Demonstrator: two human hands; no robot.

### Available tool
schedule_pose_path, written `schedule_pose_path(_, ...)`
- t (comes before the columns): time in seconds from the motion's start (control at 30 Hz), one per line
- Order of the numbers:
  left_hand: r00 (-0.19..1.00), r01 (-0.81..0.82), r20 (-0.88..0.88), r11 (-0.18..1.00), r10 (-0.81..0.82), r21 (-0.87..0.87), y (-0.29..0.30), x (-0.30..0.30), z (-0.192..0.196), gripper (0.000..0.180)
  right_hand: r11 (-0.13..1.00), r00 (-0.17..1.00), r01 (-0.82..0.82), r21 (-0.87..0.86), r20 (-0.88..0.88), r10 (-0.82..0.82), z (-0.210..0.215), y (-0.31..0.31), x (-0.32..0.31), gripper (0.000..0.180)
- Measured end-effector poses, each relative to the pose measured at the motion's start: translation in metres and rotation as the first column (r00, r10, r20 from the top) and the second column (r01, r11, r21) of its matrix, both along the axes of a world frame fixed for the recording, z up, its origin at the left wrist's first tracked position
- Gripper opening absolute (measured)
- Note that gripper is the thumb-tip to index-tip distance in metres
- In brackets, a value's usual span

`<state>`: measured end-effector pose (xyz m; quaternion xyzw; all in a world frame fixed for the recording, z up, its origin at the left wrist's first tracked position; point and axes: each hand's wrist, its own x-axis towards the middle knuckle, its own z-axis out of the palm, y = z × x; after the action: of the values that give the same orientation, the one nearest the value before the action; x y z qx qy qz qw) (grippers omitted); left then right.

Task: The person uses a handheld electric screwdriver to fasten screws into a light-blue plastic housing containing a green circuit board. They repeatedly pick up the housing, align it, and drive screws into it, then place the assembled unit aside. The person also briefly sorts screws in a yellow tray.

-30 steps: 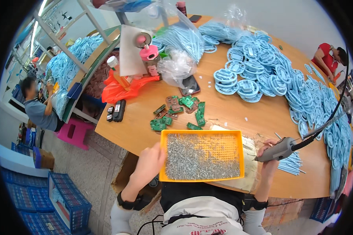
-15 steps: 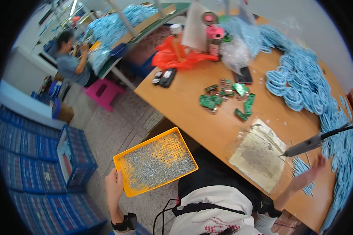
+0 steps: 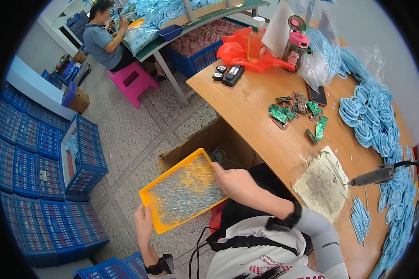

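Far left: stacked blue plastic crates (image 3: 42, 153) on the terrazzo floor, one open crate set beside them.
Back left: another person in a grey shirt (image 3: 104, 39) sits on a pink plastic stool (image 3: 131, 80) at a green-topped bench, busy with their own work.
Left hand (image 3: 144, 221): closed on the lower left edge of the shallow yellow plastic tray (image 3: 150, 201); black watch on that wrist.
Tray: off the table, held out over the floor to the person's left, tilted, just in front of an open brown cardboard box (image 3: 209, 139). Holds a layer of small silvery metal parts (image 3: 188, 190), likely screws; too small to confirm.
Right hand (image 3: 235, 179): fingers spread flat on the tray's right edge, pressing on the parts; black strap at the wrist, grey sleeve above it.
Table: wooden tabletop (image 3: 251, 111) with green circuit boards (image 3: 293, 114) scattered mid-surface, a stained paper sheet (image 3: 321, 186) at the near edge where nothing sits on it.
Right: grey electric screwdriver (image 3: 375, 176) hangs on its cable over the table, untouched; coiled light-blue cables (image 3: 372, 121) piled along the far side.
Progress: looks early. Tray is being handled away from the bench; boards lie loose and the screwdriver is idle, so any fastening work appears not yet started.
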<state>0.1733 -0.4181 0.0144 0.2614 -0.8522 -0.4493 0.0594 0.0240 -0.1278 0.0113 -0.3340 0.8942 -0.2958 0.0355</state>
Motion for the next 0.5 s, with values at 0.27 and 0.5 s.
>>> schedule_pose_path(0.27,0.971,0.238,0.049,0.927,-0.234,-0.289,0.054,-0.082,0.027,0.028,0.951,0.957,0.274,0.140,-0.142,-0.255,0.015,0.070,-0.011,0.039)
schedule_pose_path(0.5,0.997,0.063,0.058,0.936,-0.045,-0.348,-0.018,-0.044,0.039,0.029,0.997,0.994,0.071,0.001,-0.078,-0.071,0.002,-0.011,-0.022,0.031)
